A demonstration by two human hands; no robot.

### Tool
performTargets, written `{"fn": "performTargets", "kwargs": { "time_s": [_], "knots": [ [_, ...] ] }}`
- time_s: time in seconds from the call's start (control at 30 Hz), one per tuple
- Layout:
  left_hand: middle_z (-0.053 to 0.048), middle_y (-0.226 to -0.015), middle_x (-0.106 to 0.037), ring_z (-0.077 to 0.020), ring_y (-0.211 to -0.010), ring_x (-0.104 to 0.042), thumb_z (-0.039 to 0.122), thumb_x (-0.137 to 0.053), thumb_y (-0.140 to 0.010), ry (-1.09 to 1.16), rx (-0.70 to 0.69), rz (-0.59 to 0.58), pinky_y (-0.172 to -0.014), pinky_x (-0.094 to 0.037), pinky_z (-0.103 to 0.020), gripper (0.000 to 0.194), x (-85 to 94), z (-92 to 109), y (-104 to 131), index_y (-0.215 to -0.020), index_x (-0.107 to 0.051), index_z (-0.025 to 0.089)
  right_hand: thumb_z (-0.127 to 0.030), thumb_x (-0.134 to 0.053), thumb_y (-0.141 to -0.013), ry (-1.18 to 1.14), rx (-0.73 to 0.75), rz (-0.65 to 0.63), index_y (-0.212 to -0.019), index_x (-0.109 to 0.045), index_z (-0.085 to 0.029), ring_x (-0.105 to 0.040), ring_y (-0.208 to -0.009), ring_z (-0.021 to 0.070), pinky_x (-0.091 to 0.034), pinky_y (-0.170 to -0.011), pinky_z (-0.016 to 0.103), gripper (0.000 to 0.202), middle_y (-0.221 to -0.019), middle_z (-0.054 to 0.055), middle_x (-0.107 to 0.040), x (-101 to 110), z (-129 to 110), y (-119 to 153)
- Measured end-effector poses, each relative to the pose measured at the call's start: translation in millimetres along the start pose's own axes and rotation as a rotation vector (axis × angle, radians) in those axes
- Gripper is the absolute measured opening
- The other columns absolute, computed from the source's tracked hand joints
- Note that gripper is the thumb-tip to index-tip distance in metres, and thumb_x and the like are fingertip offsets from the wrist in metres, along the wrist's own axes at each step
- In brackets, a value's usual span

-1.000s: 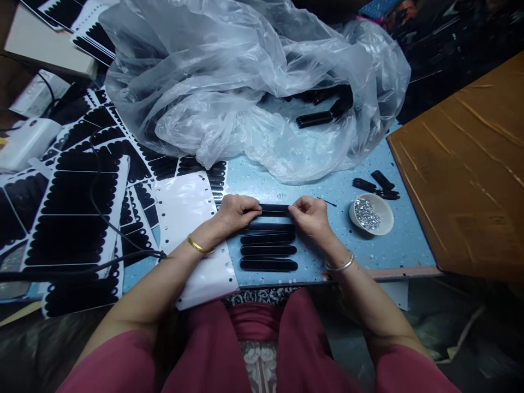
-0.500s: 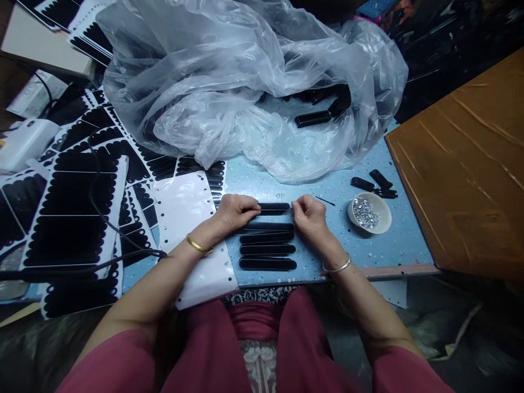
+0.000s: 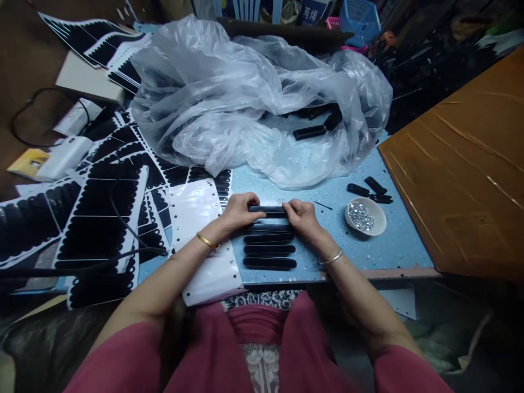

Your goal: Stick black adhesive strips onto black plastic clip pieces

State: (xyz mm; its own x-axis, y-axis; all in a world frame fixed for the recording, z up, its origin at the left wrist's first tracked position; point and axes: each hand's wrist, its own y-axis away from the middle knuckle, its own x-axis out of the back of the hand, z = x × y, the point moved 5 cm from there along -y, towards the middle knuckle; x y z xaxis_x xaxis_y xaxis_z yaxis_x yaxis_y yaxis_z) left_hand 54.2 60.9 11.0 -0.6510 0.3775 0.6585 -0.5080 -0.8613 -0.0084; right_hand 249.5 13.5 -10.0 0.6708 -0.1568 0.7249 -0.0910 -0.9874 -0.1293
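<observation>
My left hand pinches the left end of a flat black round-ended strip. The fingers of my right hand are closed on its right end, so the strip lies level between both hands. Just below it, several similar black strips lie in a loose column on the blue speckled table. A white sheet with punched holes lies under my left forearm. To the right of my right hand is a thin dark stick, and beyond it a white bowl of small shiny pieces.
Crumpled clear plastic covers the back, with a bundle of black strips inside its opening. Sheets of black stickers and a black cable crowd the left. Black pieces lie behind the bowl; a brown carton stands right.
My right hand has moved left and now grips the strip's right end; before, it was just off it. The head view has tilted up and shifted left.
</observation>
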Motion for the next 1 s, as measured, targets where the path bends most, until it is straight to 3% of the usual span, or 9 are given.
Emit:
{"fn": "performTargets", "kwargs": {
  "time_s": [0.13, 0.27, 0.4, 0.53, 0.6, 0.67, 0.7, 0.87, 1.0],
  "knots": [
    [-0.007, -0.080, -0.073, -0.0200, -0.076, -0.065, 0.049, -0.068, -0.079, -0.232, -0.042, -0.120, -0.068, -0.044, -0.027, 0.037, -13.3, 18, -14, -0.095, -0.075, 0.016, -0.036, -0.052, -0.085, 0.037, 0.053, -0.054, -0.055, -0.051, -0.019, -0.046, -0.050, 0.0118, -0.031, -0.054, 0.027, 0.035, -0.050, 0.001, -0.054, -1, -1, 7],
    [-0.007, -0.075, -0.072, -0.0187, -0.075, -0.064, 0.043, -0.055, -0.090, -0.317, -0.111, -0.265, -0.067, -0.041, -0.026, 0.036, -18.6, 22, -16, -0.081, -0.077, 0.016, -0.036, -0.049, -0.088, 0.065, 0.078, -0.117, -0.057, -0.054, -0.019, -0.047, -0.051, 0.0121, -0.033, -0.054, 0.026, 0.036, -0.052, 0.001, -0.056, 1, 1, 21],
    [-0.006, -0.075, -0.073, -0.0167, -0.073, -0.064, 0.036, -0.054, -0.090, -0.328, -0.070, -0.205, -0.068, -0.043, -0.025, 0.032, 3.1, 14, 8, -0.079, -0.077, 0.015, -0.037, -0.051, -0.088, 0.099, 0.128, -0.138, -0.060, -0.060, -0.018, -0.051, -0.054, 0.0142, -0.037, -0.055, 0.026, 0.034, -0.055, 0.003, -0.059, 11, 2, 29],
    [-0.009, -0.099, -0.075, -0.0217, -0.093, -0.069, 0.040, -0.056, -0.090, -0.193, -0.092, -0.076, -0.084, -0.049, -0.030, 0.032, 17.5, 17, 55, -0.102, -0.075, 0.017, -0.040, -0.052, -0.089, 0.101, 0.226, -0.007, -0.094, -0.070, -0.015, -0.063, -0.072, 0.0210, -0.048, -0.070, 0.032, 0.032, -0.079, 0.011, -0.070, 25, -5, 37],
    [-0.014, -0.127, -0.065, -0.0301, -0.119, -0.060, 0.053, -0.071, -0.077, -0.089, -0.159, -0.030, -0.100, -0.046, -0.039, 0.063, 15.8, 21, 79, -0.128, -0.062, 0.017, -0.042, -0.046, -0.094, 0.059, 0.281, 0.020, -0.110, -0.067, -0.014, -0.066, -0.086, 0.0243, -0.052, -0.079, 0.037, 0.038, -0.096, 0.015, -0.071, 25, -11, 48],
    [-0.019, -0.146, -0.049, -0.0362, -0.136, -0.045, 0.059, -0.083, -0.058, -0.022, -0.226, -0.079, -0.109, -0.040, -0.047, 0.104, 7.3, 21, 97, -0.146, -0.042, 0.018, -0.046, -0.044, -0.095, 0.046, 0.350, 0.006, -0.120, -0.062, -0.014, -0.065, -0.099, 0.0278, -0.052, -0.087, 0.043, 0.044, -0.109, 0.017, -0.069, 19, -17, 63],
    [-0.020, -0.150, -0.043, -0.0374, -0.139, -0.039, 0.059, -0.085, -0.054, -0.005, -0.249, -0.112, -0.111, -0.037, -0.050, 0.115, 2.9, 19, 103, -0.149, -0.036, 0.019, -0.049, -0.046, -0.094, 0.053, 0.389, 0.001, -0.125, -0.059, -0.014, -0.064, -0.104, 0.0297, -0.051, -0.091, 0.046, 0.048, -0.114, 0.018, -0.068, 16, -19, 72],
    [-0.021, -0.152, -0.039, -0.0354, -0.142, -0.035, 0.049, -0.083, -0.065, 0.024, -0.301, -0.151, -0.114, -0.033, -0.052, 0.108, -1.9, 12, 111, -0.153, -0.028, 0.021, -0.066, -0.058, -0.082, 0.065, 0.535, -0.039, -0.147, -0.035, -0.011, -0.055, -0.122, 0.0367, -0.049, -0.098, 0.053, 0.089, -0.134, 0.024, -0.055, 17, -21, 105],
    [-0.023, -0.157, -0.027, -0.0369, -0.146, -0.024, 0.039, -0.089, -0.059, 0.016, -0.289, -0.216, -0.115, -0.031, -0.052, 0.120, 1.8, 14, 108, -0.155, -0.020, 0.019, -0.071, -0.065, -0.073, 0.066, 0.618, -0.131, -0.153, -0.021, -0.011, -0.048, -0.130, 0.0397, -0.046, -0.102, 0.056, 0.109, -0.144, 0.026, -0.046, 26, -22, 115]
  ]
}}
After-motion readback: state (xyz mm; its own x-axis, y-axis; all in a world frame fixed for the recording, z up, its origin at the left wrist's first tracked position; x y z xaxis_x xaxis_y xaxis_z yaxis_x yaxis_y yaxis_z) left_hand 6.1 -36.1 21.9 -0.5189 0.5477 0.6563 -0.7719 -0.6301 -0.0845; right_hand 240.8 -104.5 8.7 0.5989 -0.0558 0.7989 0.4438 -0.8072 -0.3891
